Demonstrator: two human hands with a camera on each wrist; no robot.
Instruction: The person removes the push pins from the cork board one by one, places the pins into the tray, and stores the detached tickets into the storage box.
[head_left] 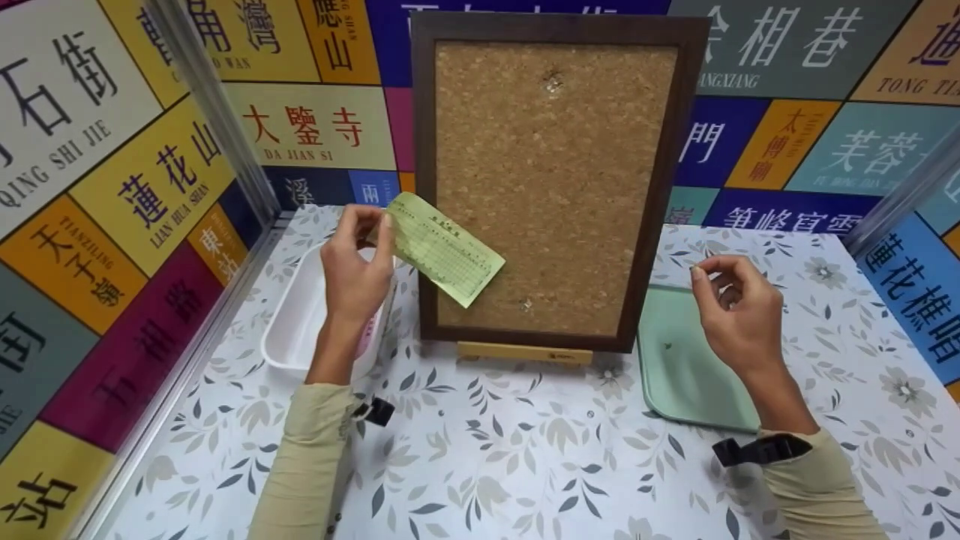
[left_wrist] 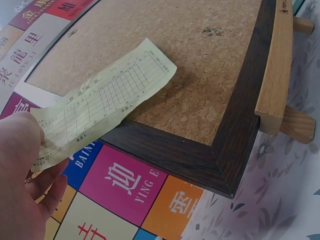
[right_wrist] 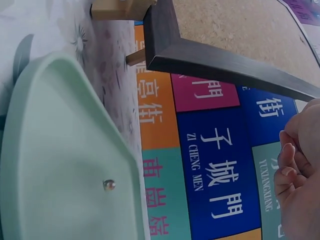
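Note:
My left hand [head_left: 358, 262] pinches one end of a pale green printed paper slip [head_left: 450, 251], a receipt form with a ruled grid. Its free end lies in front of the lower left of a cork board [head_left: 555, 180] in a dark wooden frame; whether it touches the cork, I cannot tell. Right of the board, my right hand [head_left: 739, 311] is raised above a mint green tray [head_left: 660, 382]. Thumb and forefinger meet there on a tiny tack-like speck, too small to make out clearly. A shiny round-headed tack [right_wrist: 109, 184] lies in the tray.
The board leans upright on a wooden stand [head_left: 525, 352]. A white plastic basin [head_left: 289, 337] is partly behind my left hand. Small shiny patches mark the cork near top and bottom. Walls with colourful Chinese signs [head_left: 315, 124] enclose the leaf-patterned table [head_left: 480, 465].

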